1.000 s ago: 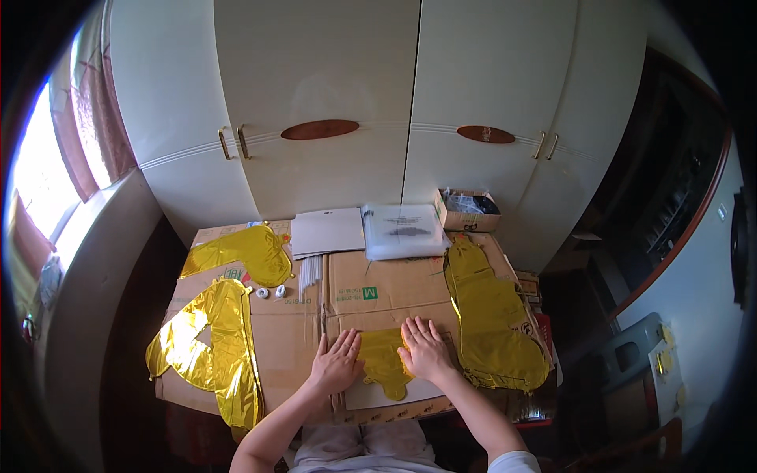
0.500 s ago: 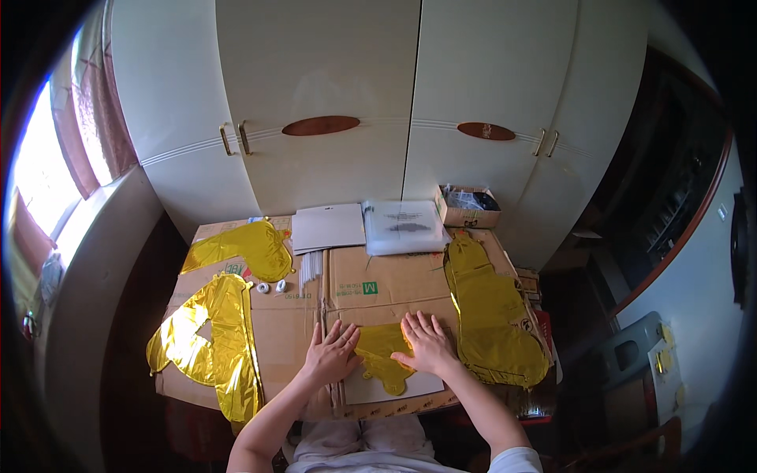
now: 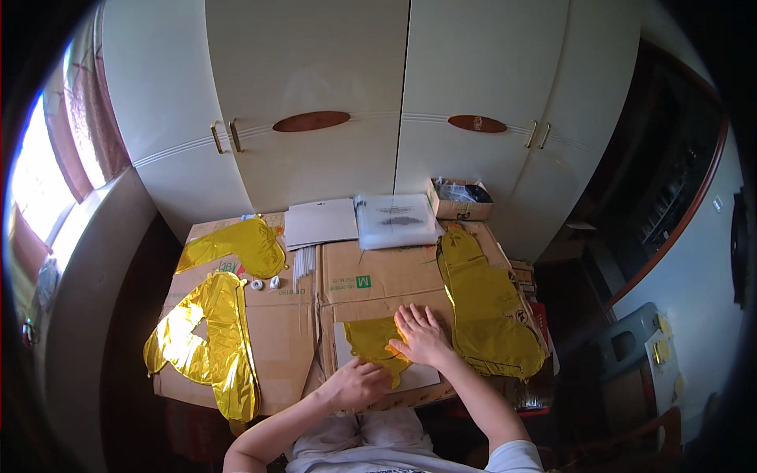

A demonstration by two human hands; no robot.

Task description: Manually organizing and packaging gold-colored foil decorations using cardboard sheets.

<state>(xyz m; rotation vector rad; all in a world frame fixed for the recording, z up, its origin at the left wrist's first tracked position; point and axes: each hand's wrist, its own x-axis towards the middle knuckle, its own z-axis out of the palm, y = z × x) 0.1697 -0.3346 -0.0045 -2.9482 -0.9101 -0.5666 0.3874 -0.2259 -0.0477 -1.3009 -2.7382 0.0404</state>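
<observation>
A small flat gold foil balloon [image 3: 369, 337] lies on a white sheet of card [image 3: 418, 377] near the front edge of the cardboard-covered table. My right hand [image 3: 421, 337] is open, pressed down on the foil's right side with the fingers stretched forward. Along the lower left edge of the foil, my left hand [image 3: 361, 385] has its fingers curled together, closed on the foil's margin. The fingertips are partly hidden under the hand.
Large flat gold foil balloons lie at left [image 3: 229, 339], back left [image 3: 248, 246] and right [image 3: 489, 307]. Behind are grey-white card sheets [image 3: 321, 222], a stack of clear plastic bags [image 3: 396, 221], thin white sticks [image 3: 303, 264], two small white rolls [image 3: 274, 281] and an open box [image 3: 459, 199].
My left hand has drawn back from lying flat on the foil's left side to its lower edge, and its fingers have curled. The right hand stays on the foil.
</observation>
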